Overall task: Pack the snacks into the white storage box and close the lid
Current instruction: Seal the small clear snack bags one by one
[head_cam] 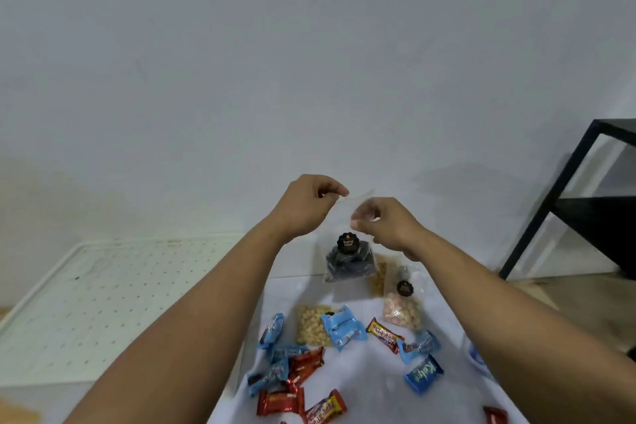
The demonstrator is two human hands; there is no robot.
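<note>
Snack packets [344,330] crowding the table [371,385]

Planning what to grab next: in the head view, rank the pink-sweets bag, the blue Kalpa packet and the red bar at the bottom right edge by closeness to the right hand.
1. Pink-sweets bag, just below the right hand.
2. Blue Kalpa packet, lower, toward the viewer.
3. Red bar, at the bottom edge.

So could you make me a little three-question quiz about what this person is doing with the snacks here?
1. True or false: both hands pinch the top of the clear bag of dark snacks.
2. Which colour of small wrapper lies nearest the bag of pink and white puffs: A) green B) blue C) purple?
3. Fill in: the white perforated lid lies to the person's ____.

Key
1. True: the left hand and right hand each pinch its top edge, lifting it above the white cloth.
2. B
3. left
</note>
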